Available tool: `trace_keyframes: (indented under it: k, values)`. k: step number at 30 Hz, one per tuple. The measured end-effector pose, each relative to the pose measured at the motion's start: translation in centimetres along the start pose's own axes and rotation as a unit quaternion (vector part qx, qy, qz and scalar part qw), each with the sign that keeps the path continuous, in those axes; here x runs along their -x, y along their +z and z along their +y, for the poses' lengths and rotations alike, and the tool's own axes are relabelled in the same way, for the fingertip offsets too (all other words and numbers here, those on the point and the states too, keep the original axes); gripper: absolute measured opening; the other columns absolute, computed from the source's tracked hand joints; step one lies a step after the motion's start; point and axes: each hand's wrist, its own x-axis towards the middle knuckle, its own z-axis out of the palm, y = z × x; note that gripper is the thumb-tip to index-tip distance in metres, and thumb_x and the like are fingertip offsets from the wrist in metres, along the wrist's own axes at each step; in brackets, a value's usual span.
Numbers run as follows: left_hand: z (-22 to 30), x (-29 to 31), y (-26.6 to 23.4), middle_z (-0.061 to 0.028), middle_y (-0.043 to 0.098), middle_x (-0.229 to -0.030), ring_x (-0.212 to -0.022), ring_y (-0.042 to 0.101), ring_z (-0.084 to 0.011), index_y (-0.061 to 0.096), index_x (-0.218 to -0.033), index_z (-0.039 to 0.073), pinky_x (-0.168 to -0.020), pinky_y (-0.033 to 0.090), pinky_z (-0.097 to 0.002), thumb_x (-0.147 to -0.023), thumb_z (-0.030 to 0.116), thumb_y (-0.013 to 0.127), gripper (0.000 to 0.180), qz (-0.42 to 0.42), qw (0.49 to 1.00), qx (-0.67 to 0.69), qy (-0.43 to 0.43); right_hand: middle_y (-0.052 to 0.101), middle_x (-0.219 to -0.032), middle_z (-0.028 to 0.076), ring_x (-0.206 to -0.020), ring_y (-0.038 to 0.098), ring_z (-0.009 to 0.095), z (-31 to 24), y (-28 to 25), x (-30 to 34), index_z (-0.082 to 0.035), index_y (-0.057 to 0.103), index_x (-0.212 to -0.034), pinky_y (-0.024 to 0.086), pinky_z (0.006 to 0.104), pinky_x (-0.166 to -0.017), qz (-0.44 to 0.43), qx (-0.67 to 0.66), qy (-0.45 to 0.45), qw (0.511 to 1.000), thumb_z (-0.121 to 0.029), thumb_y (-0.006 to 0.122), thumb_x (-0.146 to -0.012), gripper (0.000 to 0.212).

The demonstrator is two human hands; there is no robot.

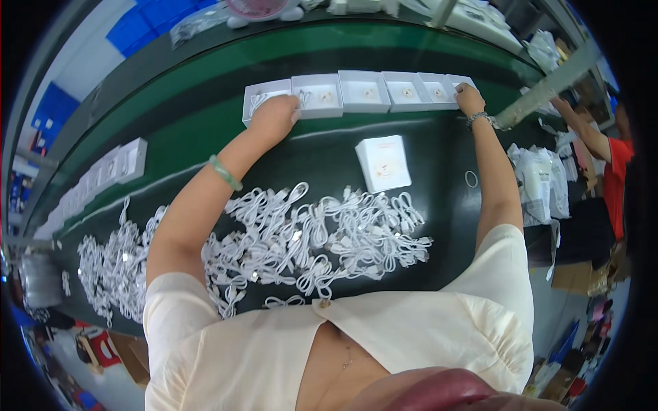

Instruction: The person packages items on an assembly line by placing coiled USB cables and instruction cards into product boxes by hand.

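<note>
A row of several open white boxes (364, 92) stands on the green belt in front of me. My left hand (275, 118) is closed over the near edge of the leftmost white box (248, 109); its fingertips are partly hidden. Coiled white cables (259, 100) show in the two leftmost boxes, while the boxes farther right show flat white inserts with a small printed mark. At the row's right end, my right hand (470, 101) has its fingers curled on the last box (455, 80). Nearer me lies a stack of white cards (384, 163).
Bundled white cables (322, 236) cover the dark table near my body, with another pile (113, 267) farther left. More white boxes (103, 175) line the left side. A slanted pole (548, 85) rises beyond my right hand. A person in red (617, 171) is at the right.
</note>
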Motion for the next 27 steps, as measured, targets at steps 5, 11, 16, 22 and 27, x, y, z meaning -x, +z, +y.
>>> trace_keyframes:
  k: [5,11,16,22,27]
  values:
    - [-6.3,4.0,-2.5,-0.0183,0.061,-0.082,-0.081,0.058,-0.0362,0.059,-0.086,0.003,-0.072,0.045,-0.0436,-0.079,0.013,0.06,0.013,0.026,0.998,-0.038,-0.042,0.065,-0.094,0.016,-0.09,0.061,0.031,-6.4,2.1,0.1,-0.003,0.065,-0.094,0.047,0.0363,-0.079,-0.019,-0.083,-0.103,0.991,-0.022,0.066,-0.073,0.028]
    - [-13.7,13.4,-7.9,-0.0151,0.063,-0.084,-0.083,0.059,-0.0347,0.061,-0.084,0.009,-0.072,0.046,-0.0451,-0.077,0.011,0.057,0.009,0.019,0.981,-0.11,-0.159,0.066,-0.085,0.013,-0.077,0.062,0.022,-18.0,3.3,2.5,0.002,0.064,-0.093,0.048,0.0308,-0.071,-0.105,-0.21,-0.188,0.954,-0.015,0.067,-0.073,0.026]
    - [-17.7,20.3,-11.7,-0.0119,0.065,-0.088,-0.09,0.06,-0.0312,0.064,-0.089,0.015,-0.074,0.047,-0.0431,-0.078,0.01,0.053,0.016,0.015,0.945,-0.211,-0.25,0.064,-0.077,0.011,-0.069,0.06,0.017,-26.9,3.8,5.4,0.003,0.064,-0.09,0.047,0.0287,-0.064,-0.251,-0.319,-0.218,0.887,-0.011,0.066,-0.072,0.024]
    - [-18.4,22.4,-12.8,-0.0099,0.065,-0.094,-0.096,0.06,-0.0295,0.064,-0.096,0.017,-0.08,0.043,-0.044,-0.079,0.009,0.051,0.023,-0.005,0.913,-0.225,-0.339,0.063,-0.074,0.011,-0.068,0.06,0.018,-30.9,4.1,8.0,0.004,0.065,-0.083,0.046,0.0285,-0.063,-0.167,-0.304,-0.239,0.907,-0.011,0.066,-0.07,0.02]
    - [-18.6,24.0,-13.5,-0.0115,0.064,-0.1,-0.099,0.058,-0.0304,0.063,-0.1,0.018,-0.08,0.043,-0.0462,-0.078,0.009,0.051,0.026,-0.017,0.911,-0.22,-0.35,0.064,-0.077,0.013,-0.072,0.061,0.022,-32.1,3.6,9.5,0.004,0.065,-0.081,0.046,0.0314,-0.068,-0.169,-0.303,-0.249,0.904,-0.014,0.065,-0.071,0.02]
